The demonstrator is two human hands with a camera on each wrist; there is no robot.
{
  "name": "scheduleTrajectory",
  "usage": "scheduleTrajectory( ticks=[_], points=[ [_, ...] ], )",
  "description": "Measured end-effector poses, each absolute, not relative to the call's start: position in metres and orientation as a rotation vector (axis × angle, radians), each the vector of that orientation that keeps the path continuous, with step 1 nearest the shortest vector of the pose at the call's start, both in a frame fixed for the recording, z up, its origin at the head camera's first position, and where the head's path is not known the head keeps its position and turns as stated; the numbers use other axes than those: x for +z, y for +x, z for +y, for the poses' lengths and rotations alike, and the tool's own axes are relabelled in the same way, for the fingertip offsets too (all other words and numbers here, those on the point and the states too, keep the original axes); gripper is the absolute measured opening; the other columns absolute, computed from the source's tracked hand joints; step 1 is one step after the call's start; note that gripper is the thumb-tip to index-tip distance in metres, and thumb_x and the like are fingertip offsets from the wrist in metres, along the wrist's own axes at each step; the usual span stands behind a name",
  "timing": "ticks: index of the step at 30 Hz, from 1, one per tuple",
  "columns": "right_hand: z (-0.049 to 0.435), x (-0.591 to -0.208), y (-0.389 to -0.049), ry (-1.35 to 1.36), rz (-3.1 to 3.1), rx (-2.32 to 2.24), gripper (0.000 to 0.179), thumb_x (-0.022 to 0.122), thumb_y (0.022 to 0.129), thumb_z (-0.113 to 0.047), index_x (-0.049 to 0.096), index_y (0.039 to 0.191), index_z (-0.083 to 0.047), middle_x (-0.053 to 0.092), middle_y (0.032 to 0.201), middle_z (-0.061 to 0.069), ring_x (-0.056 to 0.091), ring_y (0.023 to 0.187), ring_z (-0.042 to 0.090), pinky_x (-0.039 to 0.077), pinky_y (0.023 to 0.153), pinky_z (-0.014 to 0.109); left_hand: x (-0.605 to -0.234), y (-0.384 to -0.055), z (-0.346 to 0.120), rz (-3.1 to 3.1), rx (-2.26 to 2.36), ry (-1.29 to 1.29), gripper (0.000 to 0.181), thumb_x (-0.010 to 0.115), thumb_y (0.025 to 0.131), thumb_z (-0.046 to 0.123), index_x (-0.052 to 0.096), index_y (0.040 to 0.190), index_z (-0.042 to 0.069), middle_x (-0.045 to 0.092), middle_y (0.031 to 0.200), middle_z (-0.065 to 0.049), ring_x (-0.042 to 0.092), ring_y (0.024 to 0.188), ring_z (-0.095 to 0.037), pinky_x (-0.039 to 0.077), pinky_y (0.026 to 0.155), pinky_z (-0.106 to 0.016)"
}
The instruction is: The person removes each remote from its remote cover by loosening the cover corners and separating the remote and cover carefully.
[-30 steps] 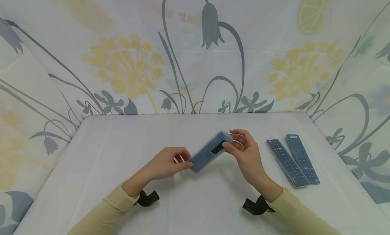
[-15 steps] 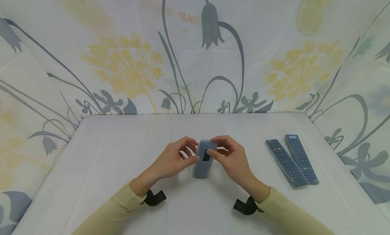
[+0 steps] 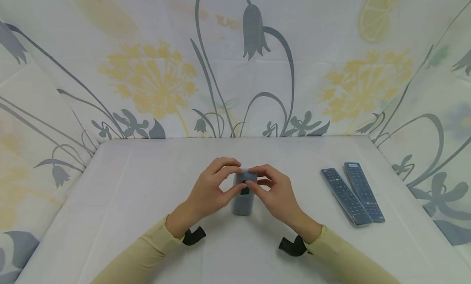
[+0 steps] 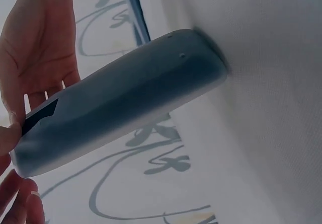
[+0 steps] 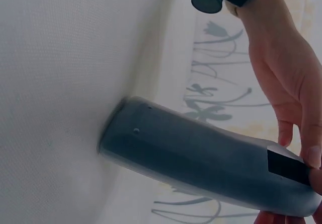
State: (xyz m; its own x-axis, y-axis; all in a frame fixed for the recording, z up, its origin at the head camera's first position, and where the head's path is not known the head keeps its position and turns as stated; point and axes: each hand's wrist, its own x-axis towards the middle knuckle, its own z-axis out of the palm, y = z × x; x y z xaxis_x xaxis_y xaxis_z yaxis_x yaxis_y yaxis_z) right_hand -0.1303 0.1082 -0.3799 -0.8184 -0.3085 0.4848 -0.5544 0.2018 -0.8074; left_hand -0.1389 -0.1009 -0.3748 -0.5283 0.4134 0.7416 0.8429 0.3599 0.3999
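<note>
A blue-grey remote control (image 3: 243,206) stands tilted on end at mid-table, its smooth back towards me. Its lower end meets the white cloth in both wrist views. A black rectangle (image 5: 287,166) marks the back near the raised end. My left hand (image 3: 209,190) holds the upper left side, thumb on the back and fingers over the top edge. From the right, my right hand (image 3: 276,190) pinches the same end, thumb beside the black rectangle. The two thumb tips nearly meet there. The remote's button side is hidden.
Two more remote controls lie buttons up on the right, the left one (image 3: 346,196) partly overlapping the right one (image 3: 364,192). The white table (image 3: 147,165) ends at a flower-patterned cloth (image 3: 228,71) behind and at the sides.
The remote control has swung from a slanted hold between both hands to nearly upright, lower end down. My left hand has moved from its lower end up to the top, beside my right.
</note>
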Motion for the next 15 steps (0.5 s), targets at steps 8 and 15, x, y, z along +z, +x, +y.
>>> scheduleTrajectory(
  ticks=[8,15],
  points=[
    [0.1081,-0.3783,-0.1309,0.846,-2.256,1.583,0.027,0.074,0.089,-0.004,0.067,0.115,-0.004,0.069,0.112,0.006,0.067,0.097,0.02,0.057,0.082,0.034,-0.3717,-0.1403,-0.1013,-2.072,-0.932,-1.117,0.033,0.084,0.079,0.007,0.07,0.109,0.002,0.064,0.111,-0.007,0.061,0.103,-0.019,0.051,0.09,-0.025],
    [0.109,-0.3811,-0.1322,0.881,-2.227,1.483,0.031,0.076,0.088,-0.004,0.069,0.118,-0.006,0.066,0.11,0.003,0.067,0.099,0.019,0.058,0.077,0.03,-0.3707,-0.1409,-0.1053,-2.1,-0.824,-1.107,0.029,0.08,0.08,0.005,0.071,0.108,0.002,0.066,0.107,-0.007,0.064,0.098,-0.019,0.053,0.086,-0.026]
  ],
)
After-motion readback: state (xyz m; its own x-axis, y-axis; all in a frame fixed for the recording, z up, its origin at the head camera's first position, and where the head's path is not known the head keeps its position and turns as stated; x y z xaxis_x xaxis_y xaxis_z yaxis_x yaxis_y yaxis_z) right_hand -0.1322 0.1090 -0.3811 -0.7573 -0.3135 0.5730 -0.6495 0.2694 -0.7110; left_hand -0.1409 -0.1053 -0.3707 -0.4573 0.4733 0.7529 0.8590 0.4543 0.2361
